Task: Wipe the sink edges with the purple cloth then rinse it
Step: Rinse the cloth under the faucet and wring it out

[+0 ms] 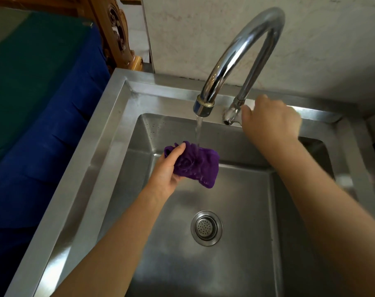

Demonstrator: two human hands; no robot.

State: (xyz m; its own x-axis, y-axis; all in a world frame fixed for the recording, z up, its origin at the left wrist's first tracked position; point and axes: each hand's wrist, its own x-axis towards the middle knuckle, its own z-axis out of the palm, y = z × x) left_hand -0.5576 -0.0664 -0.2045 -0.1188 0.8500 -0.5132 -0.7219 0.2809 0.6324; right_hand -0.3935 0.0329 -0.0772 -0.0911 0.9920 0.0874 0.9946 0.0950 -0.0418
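The purple cloth [195,166] is bunched up over the steel sink basin, and my left hand [166,170] grips its left side. A stream of water [198,131] falls from the curved chrome tap [242,50] straight onto the cloth. My right hand [268,118] rests at the base of the tap on the sink's back edge [161,97], its fingers closed around the tap handle, which the hand hides.
The round drain strainer [206,227] lies in the basin floor below the cloth. A blue and green cloth-covered surface [38,108] borders the sink's left rim [79,181]. A carved wooden piece [118,33] and a pale wall [311,39] stand behind.
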